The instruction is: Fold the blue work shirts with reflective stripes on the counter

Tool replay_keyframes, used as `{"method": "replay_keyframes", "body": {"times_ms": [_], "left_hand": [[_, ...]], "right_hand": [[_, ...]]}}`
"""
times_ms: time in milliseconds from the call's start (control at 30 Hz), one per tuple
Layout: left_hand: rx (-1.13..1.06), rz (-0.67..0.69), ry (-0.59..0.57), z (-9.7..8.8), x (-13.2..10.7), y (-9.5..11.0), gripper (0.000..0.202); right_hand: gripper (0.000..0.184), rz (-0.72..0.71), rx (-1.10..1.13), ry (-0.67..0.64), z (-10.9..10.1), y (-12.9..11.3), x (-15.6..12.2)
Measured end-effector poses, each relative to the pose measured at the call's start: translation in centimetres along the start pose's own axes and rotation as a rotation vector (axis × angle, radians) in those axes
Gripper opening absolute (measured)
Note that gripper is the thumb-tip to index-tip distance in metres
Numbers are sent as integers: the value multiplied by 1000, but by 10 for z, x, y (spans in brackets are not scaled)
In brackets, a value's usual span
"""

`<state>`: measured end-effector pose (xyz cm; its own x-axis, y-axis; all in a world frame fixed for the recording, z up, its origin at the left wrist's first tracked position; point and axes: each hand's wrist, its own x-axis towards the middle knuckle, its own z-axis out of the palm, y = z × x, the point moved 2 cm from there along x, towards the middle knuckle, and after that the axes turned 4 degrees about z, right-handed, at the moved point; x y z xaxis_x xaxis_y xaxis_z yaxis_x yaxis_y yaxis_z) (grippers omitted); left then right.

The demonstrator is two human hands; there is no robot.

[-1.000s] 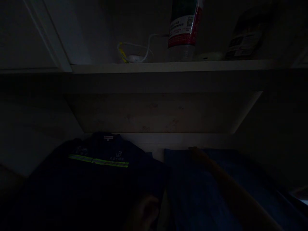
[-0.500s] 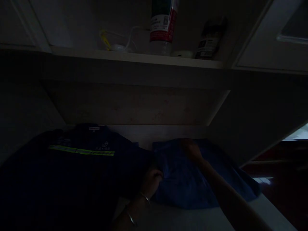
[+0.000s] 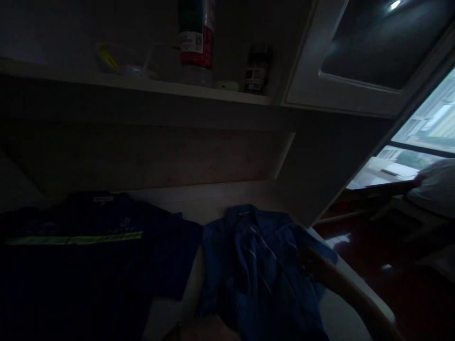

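The light is very low, so I can read almost no writing. On the far shelf stands a bottle with a red and white label bearing small print and what looks like a QR square, too small for me to read. A darker small container with a pale label sits to its right, also unreadable. The dark shirt on the left has a white neck tag and a yellow-green reflective stripe across the chest, with faint pale marks above it that I cannot make out.

My right hand rests on the right side of the blue shirt, touching the cloth; I cannot tell how far the fingers are spread. My left hand shows only at the near edge, against the shirt's near hem, grip unclear. The blue shirt lies crumpled on the pale surface, just right of the dark shirt, between my two hands.
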<state>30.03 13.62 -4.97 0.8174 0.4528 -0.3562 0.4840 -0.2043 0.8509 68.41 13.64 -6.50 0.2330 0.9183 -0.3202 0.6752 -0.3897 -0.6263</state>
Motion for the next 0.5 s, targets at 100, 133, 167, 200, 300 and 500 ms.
{"method": "replay_keyframes", "body": {"times_ms": [100, 133, 167, 200, 300, 500], "left_hand": [[134, -100, 251, 7, 9, 7, 32], [178, -143, 343, 11, 12, 5, 41], [209, -189, 404, 16, 15, 1, 53], [219, -235, 426, 23, 17, -5, 65], [147, -334, 444, 40, 22, -25, 84], [-189, -198, 643, 32, 14, -16, 65]], "right_hand": [[50, -121, -255, 275, 22, -19, 19], [55, -134, -341, 302, 32, -29, 26], [60, -117, -413, 311, 41, -38, 33], [62, -82, -470, 306, 49, -45, 39], [52, 5, -553, 243, 59, -61, 54], [37, -5, -582, 202, 35, -62, 63]]}}
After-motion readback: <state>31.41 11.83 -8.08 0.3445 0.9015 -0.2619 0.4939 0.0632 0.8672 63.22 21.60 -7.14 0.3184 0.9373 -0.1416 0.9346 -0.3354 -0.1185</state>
